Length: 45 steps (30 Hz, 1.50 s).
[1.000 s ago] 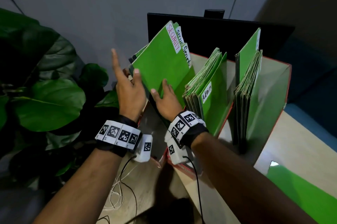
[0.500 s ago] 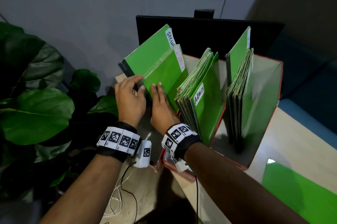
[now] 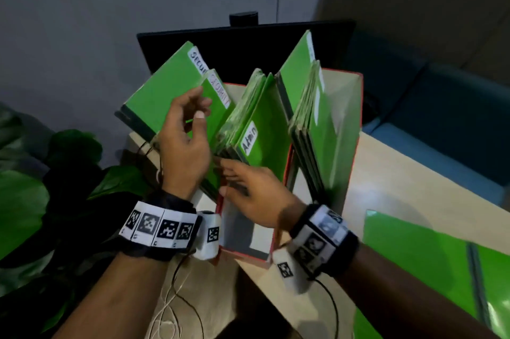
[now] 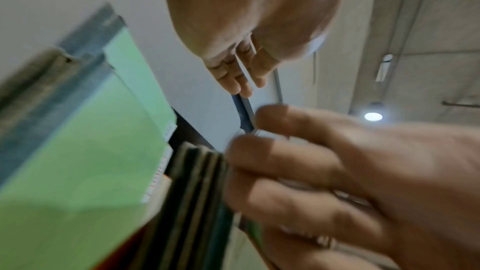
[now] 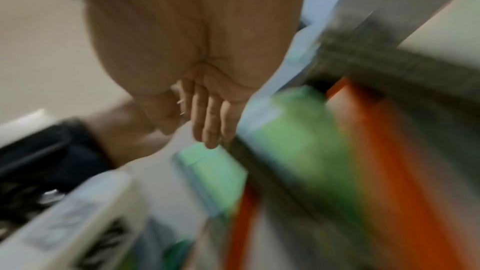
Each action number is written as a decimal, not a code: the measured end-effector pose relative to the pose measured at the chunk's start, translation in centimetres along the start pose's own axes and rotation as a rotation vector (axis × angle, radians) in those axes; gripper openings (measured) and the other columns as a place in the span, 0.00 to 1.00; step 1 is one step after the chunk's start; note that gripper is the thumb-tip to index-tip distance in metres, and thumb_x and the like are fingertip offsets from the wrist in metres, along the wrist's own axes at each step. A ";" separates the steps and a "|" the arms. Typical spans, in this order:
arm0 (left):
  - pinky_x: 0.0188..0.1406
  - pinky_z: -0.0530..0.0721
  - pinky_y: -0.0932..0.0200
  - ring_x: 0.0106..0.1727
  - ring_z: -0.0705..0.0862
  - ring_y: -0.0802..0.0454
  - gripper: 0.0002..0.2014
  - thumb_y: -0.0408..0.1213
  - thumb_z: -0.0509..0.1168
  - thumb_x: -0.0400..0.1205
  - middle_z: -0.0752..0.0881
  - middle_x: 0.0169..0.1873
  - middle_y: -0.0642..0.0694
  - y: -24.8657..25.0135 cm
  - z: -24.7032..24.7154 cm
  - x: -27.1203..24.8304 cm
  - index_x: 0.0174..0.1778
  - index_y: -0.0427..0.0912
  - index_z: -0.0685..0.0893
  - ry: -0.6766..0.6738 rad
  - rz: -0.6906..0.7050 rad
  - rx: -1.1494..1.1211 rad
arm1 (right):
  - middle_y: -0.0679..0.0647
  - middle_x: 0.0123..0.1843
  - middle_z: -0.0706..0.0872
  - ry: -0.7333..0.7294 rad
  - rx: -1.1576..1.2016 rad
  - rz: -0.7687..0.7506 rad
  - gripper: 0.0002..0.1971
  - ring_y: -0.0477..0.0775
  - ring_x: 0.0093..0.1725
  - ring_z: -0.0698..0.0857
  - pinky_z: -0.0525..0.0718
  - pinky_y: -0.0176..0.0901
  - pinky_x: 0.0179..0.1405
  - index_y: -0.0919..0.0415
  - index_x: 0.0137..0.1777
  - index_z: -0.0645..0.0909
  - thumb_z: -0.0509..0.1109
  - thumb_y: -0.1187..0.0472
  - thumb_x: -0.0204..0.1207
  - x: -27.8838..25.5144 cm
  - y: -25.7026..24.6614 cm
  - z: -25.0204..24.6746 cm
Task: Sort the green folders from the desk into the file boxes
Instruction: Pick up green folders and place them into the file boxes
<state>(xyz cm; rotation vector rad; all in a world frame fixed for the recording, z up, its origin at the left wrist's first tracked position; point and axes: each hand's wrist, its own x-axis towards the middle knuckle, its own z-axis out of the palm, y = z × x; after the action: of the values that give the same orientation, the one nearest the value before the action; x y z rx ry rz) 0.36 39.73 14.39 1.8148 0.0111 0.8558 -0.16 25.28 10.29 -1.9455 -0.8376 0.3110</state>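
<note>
Since half a second ago, the left hand (image 3: 183, 145) has been lifted off the leaning Security folders (image 3: 162, 98) and is held with fingers loosely curled, grasping nothing. The right hand (image 3: 252, 195) is spread flat, empty, at the near red edge of the file box (image 3: 354, 128). The Admin stack (image 3: 256, 128) stands in the middle slot. More green folders (image 3: 430, 258) are left flat on the desk (image 3: 386, 162), well apart.
</note>
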 end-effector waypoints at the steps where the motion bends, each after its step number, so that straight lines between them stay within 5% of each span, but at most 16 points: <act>1: 0.63 0.82 0.54 0.57 0.85 0.50 0.16 0.25 0.57 0.85 0.85 0.53 0.48 0.7 1.0 -0.2 0.66 0.44 0.77 -0.015 0.014 -0.046 | 0.57 0.66 0.84 0.034 0.050 0.004 0.23 0.46 0.66 0.81 0.77 0.35 0.67 0.61 0.75 0.72 0.68 0.66 0.80 -1.9 0.4 -1.7; 7: 0.60 0.83 0.52 0.54 0.86 0.50 0.14 0.27 0.59 0.86 0.87 0.49 0.51 4.1 9.9 -4.2 0.63 0.49 0.79 -0.268 0.040 -0.200 | 0.53 0.43 0.90 0.521 -0.104 0.109 0.12 0.43 0.41 0.87 0.82 0.29 0.45 0.63 0.61 0.84 0.69 0.65 0.78 -10.6 5.8 -11.5; 11: 0.59 0.83 0.57 0.52 0.87 0.53 0.16 0.28 0.61 0.85 0.89 0.48 0.51 5.0 16.6 -8.5 0.58 0.56 0.81 -0.495 -0.026 -0.264 | 0.51 0.42 0.90 0.682 -0.058 0.336 0.12 0.47 0.41 0.88 0.83 0.31 0.45 0.56 0.59 0.84 0.69 0.67 0.78 -16.0 8.1 -15.0; 15: 0.52 0.82 0.68 0.50 0.87 0.59 0.14 0.26 0.61 0.84 0.89 0.47 0.52 4.9 22.4 -13.1 0.56 0.51 0.82 -0.688 -0.078 -0.239 | 0.47 0.45 0.91 0.687 -0.172 0.524 0.12 0.44 0.45 0.87 0.82 0.34 0.50 0.55 0.62 0.83 0.67 0.61 0.79 -22.1 10.0 -16.8; 21: 0.53 0.82 0.63 0.54 0.84 0.54 0.13 0.26 0.63 0.83 0.86 0.56 0.48 0.6 28.0 -19.3 0.59 0.44 0.84 -0.997 -0.094 0.049 | 0.54 0.53 0.90 0.696 -0.216 0.838 0.15 0.51 0.53 0.87 0.82 0.44 0.58 0.56 0.65 0.82 0.68 0.62 0.78 -32.9 15.2 -17.0; 26: 0.66 0.79 0.53 0.63 0.83 0.43 0.18 0.26 0.64 0.80 0.83 0.64 0.42 -3.1 29.6 -22.8 0.66 0.37 0.82 -1.206 -0.240 0.393 | 0.58 0.65 0.85 0.560 -0.251 1.127 0.19 0.57 0.64 0.83 0.78 0.46 0.65 0.59 0.69 0.79 0.67 0.61 0.78 -40.8 18.2 -15.7; 28: 0.60 0.81 0.55 0.58 0.85 0.42 0.20 0.28 0.65 0.79 0.84 0.64 0.38 -4.2 29.7 -23.8 0.68 0.37 0.81 -1.285 -0.305 0.513 | 0.58 0.71 0.80 0.493 -0.261 1.199 0.21 0.57 0.69 0.79 0.76 0.46 0.68 0.59 0.72 0.76 0.67 0.59 0.79 -42.7 19.1 -15.2; 30: 0.45 0.79 0.59 0.39 0.84 0.49 0.20 0.28 0.65 0.80 0.86 0.59 0.34 -4.5 29.8 -24.6 0.69 0.36 0.80 -1.310 -0.350 0.575 | 0.58 0.74 0.76 0.448 -0.254 1.270 0.23 0.57 0.72 0.76 0.73 0.45 0.70 0.59 0.75 0.73 0.67 0.57 0.79 -44.2 19.9 -14.7; 32: 0.40 0.75 0.62 0.30 0.77 0.57 0.19 0.29 0.64 0.80 0.86 0.58 0.34 -4.6 30.1 -24.9 0.69 0.37 0.80 -1.282 -0.369 0.582 | 0.59 0.76 0.74 0.406 -0.254 1.325 0.24 0.58 0.73 0.74 0.71 0.45 0.70 0.59 0.75 0.72 0.67 0.57 0.80 -45.3 20.7 -14.2; 36: 0.52 0.80 0.61 0.46 0.82 0.48 0.19 0.30 0.65 0.80 0.84 0.62 0.37 -5.3 30.7 -25.1 0.69 0.41 0.81 -1.238 -0.472 0.528 | 0.57 0.84 0.57 0.374 -0.279 1.386 0.28 0.59 0.81 0.63 0.66 0.50 0.78 0.58 0.77 0.68 0.70 0.55 0.78 -47.3 22.1 -12.9; 38: 0.57 0.86 0.47 0.57 0.83 0.42 0.18 0.33 0.66 0.80 0.81 0.65 0.39 -5.5 30.7 -25.3 0.67 0.44 0.82 -1.174 -0.608 0.460 | 0.54 0.86 0.50 0.413 -0.262 1.415 0.35 0.59 0.84 0.55 0.65 0.62 0.78 0.54 0.81 0.62 0.71 0.48 0.76 -47.9 22.6 -12.4; 41: 0.50 0.89 0.40 0.61 0.80 0.42 0.17 0.33 0.66 0.80 0.80 0.67 0.41 -5.6 31.0 -25.9 0.65 0.45 0.83 -1.102 -0.758 0.356 | 0.51 0.86 0.45 0.370 -0.271 1.441 0.41 0.59 0.85 0.48 0.63 0.74 0.75 0.49 0.83 0.55 0.67 0.36 0.74 -48.0 22.7 -11.9; 45: 0.41 0.89 0.45 0.58 0.78 0.43 0.14 0.30 0.66 0.82 0.79 0.64 0.42 -5.1 31.5 -26.4 0.64 0.40 0.83 -1.008 -0.909 0.214 | 0.49 0.86 0.39 0.317 -0.298 1.436 0.43 0.59 0.84 0.41 0.54 0.81 0.73 0.42 0.83 0.52 0.67 0.34 0.72 -47.9 22.7 -11.5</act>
<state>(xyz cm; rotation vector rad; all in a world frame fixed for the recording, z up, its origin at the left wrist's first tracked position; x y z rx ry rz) 0.14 5.78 -9.31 1.9597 0.2643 -0.7339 -19.46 -21.48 -9.27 -2.4775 0.8933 0.6814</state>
